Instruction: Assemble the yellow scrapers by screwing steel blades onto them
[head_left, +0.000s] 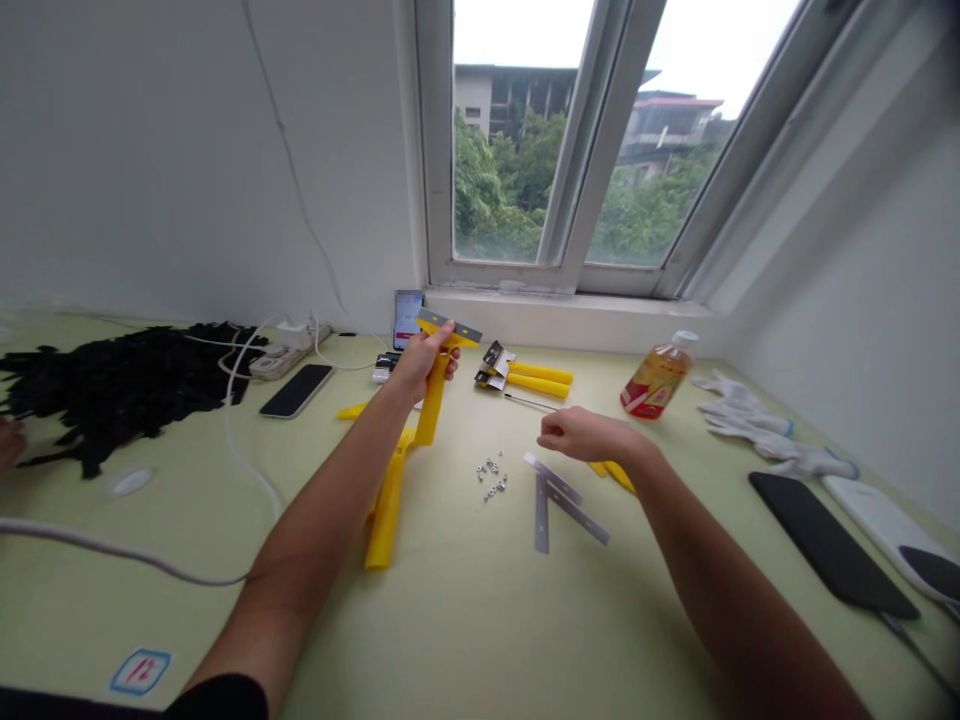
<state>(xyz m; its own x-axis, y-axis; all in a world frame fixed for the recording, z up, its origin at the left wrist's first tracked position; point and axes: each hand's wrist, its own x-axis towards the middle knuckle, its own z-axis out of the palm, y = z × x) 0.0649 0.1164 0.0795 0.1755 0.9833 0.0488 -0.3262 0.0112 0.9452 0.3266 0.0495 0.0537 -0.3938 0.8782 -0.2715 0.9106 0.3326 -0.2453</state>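
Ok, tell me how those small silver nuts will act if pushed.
The small silver metal nuts will probably scatter easily, since they lie loose in a little heap on the pale green tabletop. They will likely be fiddly to pinch, being tiny beside the right hand.

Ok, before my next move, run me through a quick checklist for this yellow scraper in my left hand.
Left hand on the yellow plastic scraper: ok, closed around it just below the head.
Metal blade on the scraper head: cannot tell how firmly it is fixed; the hand blocks part of it.
Right hand: ok, appears empty.
Loose nuts: ok, grouped on the table.
Metal strips: ok, lying beside the nuts.
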